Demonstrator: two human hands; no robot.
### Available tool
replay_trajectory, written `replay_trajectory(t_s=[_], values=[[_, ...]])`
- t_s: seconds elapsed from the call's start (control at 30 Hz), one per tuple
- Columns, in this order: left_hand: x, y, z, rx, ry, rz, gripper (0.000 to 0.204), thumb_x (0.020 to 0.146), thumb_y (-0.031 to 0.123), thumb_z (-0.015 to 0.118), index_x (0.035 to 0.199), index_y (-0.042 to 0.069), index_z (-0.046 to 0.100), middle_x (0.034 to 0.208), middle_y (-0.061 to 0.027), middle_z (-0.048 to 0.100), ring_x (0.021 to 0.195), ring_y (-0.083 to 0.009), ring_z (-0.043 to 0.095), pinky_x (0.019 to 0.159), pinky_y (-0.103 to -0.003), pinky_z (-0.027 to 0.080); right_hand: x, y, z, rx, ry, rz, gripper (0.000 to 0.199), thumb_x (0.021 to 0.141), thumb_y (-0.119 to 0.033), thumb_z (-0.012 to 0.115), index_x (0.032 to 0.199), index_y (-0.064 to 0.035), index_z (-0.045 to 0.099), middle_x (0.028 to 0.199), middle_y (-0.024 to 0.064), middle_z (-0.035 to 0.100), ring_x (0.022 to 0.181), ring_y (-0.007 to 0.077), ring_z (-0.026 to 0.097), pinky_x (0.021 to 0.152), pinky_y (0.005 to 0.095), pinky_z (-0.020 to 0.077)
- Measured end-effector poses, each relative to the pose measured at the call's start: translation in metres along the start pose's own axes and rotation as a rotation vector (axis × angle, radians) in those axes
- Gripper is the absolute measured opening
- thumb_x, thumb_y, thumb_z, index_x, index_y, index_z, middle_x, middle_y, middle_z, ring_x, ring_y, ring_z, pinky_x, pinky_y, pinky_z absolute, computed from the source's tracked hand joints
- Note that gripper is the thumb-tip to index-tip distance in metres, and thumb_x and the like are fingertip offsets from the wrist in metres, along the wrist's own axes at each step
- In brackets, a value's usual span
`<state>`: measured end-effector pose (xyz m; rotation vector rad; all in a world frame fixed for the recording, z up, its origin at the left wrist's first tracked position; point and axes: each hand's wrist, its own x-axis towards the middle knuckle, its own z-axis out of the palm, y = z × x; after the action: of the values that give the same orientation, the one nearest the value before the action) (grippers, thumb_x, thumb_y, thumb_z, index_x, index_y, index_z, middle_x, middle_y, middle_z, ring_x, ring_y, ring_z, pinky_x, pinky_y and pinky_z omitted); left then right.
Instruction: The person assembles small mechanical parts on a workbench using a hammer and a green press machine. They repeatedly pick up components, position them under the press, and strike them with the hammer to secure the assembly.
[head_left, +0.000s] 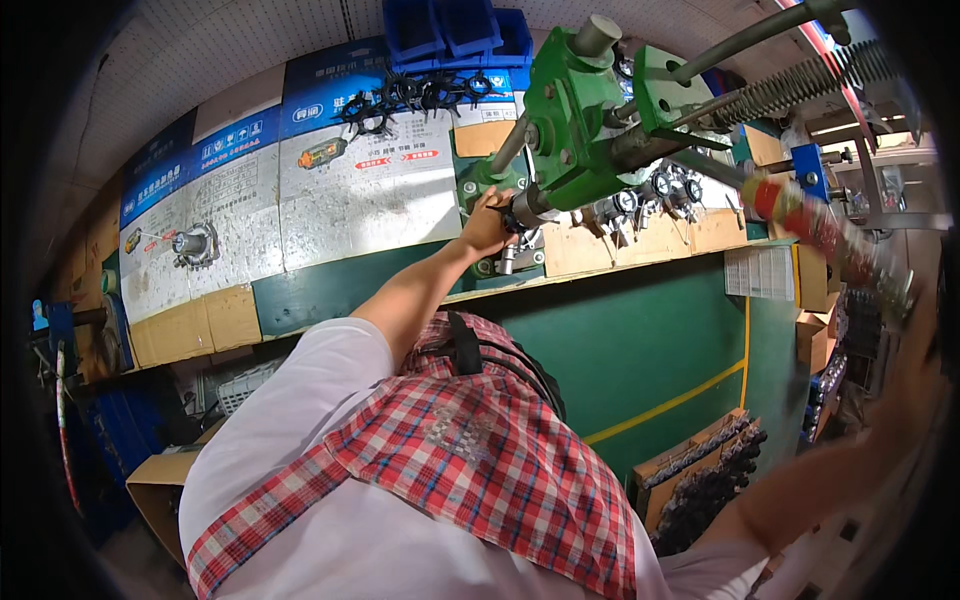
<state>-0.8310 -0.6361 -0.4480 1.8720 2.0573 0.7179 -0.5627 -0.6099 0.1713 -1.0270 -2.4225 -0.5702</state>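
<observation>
A green lever press [580, 120] stands on the bench in front of me. My left hand [487, 224] is closed around a small dark part [511, 217] at the end of the press's round metal ram [537, 203]. The fingers partly hide this part, so its exact kind does not show. At the far right, my right hand [922, 315] is at the end of the press lever [825, 232], which is wrapped in red and yellow. Hand and lever are both smeared by motion; the hand appears to grip the lever, though single fingers do not show.
Black ring-shaped parts with prongs [430, 92] lie behind the press, before blue bins [455, 35]. A metal part [195, 245] sits alone on the cardboard-covered bench [360, 205]. More metal parts [675, 190] stand right of the ram. A box of dark parts [700, 475] is below right.
</observation>
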Motion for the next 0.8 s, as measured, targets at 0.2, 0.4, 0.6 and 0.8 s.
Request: replay_trajectory(t_s=[0.2,0.4,0.6,0.8], values=[[0.000,0.011,-0.014,-0.082,-0.030,-0.009,0.053,0.079,0.041,0.070,0.120,0.007,0.069,0.151,-0.0122,0.041,0.145,-0.0330,0.024,0.121,-0.041,0.016,-0.176,-0.052,0.068,0.078,-0.834,0.339,0.028,0.092,-0.019,0.065,0.115,-0.0050,0.058,0.084,0.0223,0.067,0.073,0.0388,0.067,0.063,0.0454,0.0537],[0.000,0.013,-0.015,-0.081,-0.017,-0.006,0.058,0.080,0.042,0.069,0.130,0.012,0.062,0.151,-0.0149,0.040,0.145,-0.0299,0.023,0.123,-0.041,0.012,-0.202,-0.042,0.141,0.546,-0.826,0.615,0.028,0.089,-0.010,0.063,0.113,-0.0014,0.053,0.073,0.0196,0.065,0.063,0.0387,0.065,0.060,0.0415,0.0516],[-0.005,0.022,-0.030,-0.147,0.007,-0.025,0.064,0.077,0.034,0.072,0.135,0.011,0.057,0.150,-0.0138,0.041,0.144,-0.0282,0.025,0.123,-0.041,0.013,-0.239,-0.060,0.211,0.645,-0.552,0.582,0.023,0.086,-0.010,0.064,0.103,-0.0026,0.051,0.069,0.0191,0.062,0.063,0.0381,0.066,0.058,0.0411,0.0517],[-0.006,0.038,-0.045,-0.225,0.048,0.003,0.064,0.082,0.047,0.069,0.135,0.011,0.057,0.149,-0.0127,0.042,0.144,-0.0255,0.026,0.122,-0.040,0.012,-0.281,-0.089,0.310,0.643,-0.254,0.550,0.032,0.086,-0.017,0.067,0.111,-0.0047,0.050,0.074,0.0237,0.064,0.069,0.0465,0.064,0.058,0.0490,0.0514]])
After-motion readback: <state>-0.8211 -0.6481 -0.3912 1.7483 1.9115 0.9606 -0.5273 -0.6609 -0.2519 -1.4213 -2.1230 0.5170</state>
